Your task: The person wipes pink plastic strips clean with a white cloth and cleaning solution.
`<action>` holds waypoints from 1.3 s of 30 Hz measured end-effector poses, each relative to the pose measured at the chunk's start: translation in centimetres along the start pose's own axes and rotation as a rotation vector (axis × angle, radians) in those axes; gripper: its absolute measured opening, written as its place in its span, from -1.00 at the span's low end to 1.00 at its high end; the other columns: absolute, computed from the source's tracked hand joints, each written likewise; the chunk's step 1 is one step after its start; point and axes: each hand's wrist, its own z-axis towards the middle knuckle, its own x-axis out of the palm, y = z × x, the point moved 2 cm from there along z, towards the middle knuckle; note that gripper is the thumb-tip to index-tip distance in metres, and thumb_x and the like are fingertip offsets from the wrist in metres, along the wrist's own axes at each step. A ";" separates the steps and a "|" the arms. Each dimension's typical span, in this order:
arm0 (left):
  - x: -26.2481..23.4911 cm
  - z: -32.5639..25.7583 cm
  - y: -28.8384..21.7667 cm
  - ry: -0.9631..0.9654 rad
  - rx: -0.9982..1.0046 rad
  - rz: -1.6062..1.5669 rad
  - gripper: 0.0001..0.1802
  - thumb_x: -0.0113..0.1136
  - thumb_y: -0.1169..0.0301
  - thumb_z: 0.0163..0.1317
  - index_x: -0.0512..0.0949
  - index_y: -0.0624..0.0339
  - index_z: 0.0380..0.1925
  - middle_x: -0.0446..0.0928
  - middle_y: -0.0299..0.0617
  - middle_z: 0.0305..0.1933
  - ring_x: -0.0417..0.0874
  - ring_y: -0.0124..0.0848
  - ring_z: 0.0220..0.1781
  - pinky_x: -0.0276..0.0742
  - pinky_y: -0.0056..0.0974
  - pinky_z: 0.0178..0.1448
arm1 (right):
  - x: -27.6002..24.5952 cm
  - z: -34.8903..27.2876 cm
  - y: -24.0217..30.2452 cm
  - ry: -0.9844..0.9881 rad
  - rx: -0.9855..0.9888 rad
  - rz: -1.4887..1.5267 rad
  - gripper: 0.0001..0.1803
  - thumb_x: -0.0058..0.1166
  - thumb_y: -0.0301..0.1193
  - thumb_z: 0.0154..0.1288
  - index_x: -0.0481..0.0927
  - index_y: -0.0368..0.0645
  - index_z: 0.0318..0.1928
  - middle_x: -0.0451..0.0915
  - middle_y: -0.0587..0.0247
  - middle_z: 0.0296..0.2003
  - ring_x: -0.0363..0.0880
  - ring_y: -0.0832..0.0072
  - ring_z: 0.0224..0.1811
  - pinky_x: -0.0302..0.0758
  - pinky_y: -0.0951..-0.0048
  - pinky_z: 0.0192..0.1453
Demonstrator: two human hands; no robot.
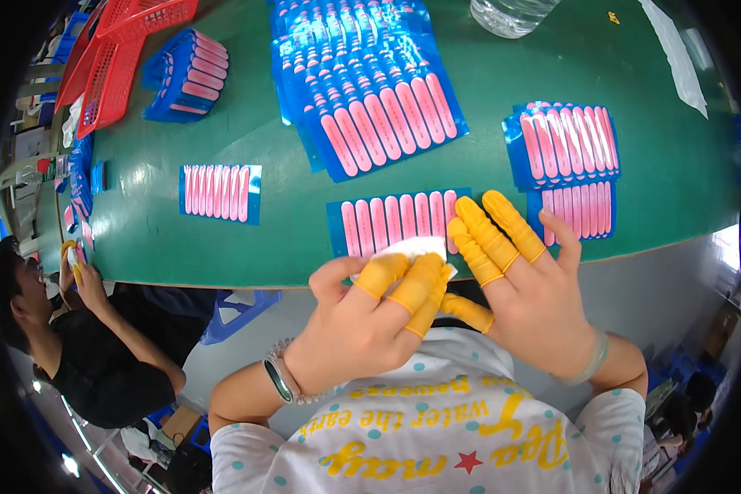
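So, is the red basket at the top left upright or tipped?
Tipped. The red basket leans at a slant on the green table, its mesh side showing.

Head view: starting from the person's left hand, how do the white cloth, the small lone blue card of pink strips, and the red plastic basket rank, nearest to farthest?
1. White cloth, at the left hand fingertips.
2. Small lone blue card of pink strips, up-left.
3. Red plastic basket, far corner, left.
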 end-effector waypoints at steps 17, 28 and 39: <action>1.1 3.3 1.8 -0.029 0.065 0.046 -0.60 0.30 0.39 -0.15 0.76 0.10 -0.20 0.64 -0.35 0.09 0.61 -0.33 -0.02 0.19 -0.03 0.11 | -0.2 -0.4 -0.2 -0.096 0.043 -0.044 -0.48 0.27 -0.13 0.14 0.71 -0.20 0.03 0.62 0.30 0.20 0.43 0.35 0.40 0.04 -0.08 0.47; -1.0 -0.4 1.5 -0.007 0.093 -0.155 -0.71 0.33 0.40 -0.08 0.79 -0.05 -0.27 0.67 -0.39 0.06 0.61 -0.38 -0.02 0.27 -0.21 0.09 | -0.7 0.0 -1.6 0.003 -0.031 0.088 -0.28 0.37 -0.07 0.10 0.58 -0.14 0.24 0.51 0.27 0.33 0.37 0.24 0.45 0.05 0.00 0.43; -3.3 -6.6 3.8 -0.273 -0.394 -0.024 -0.75 0.31 0.57 -0.06 0.74 0.19 -0.30 0.66 -0.15 -0.11 0.62 -0.14 -0.06 0.52 -0.15 0.06 | -0.6 -0.6 -2.1 -0.054 -0.259 0.016 -0.56 0.28 -0.29 0.11 0.72 0.05 0.07 0.62 0.41 0.13 0.55 0.38 0.06 0.34 0.33 0.03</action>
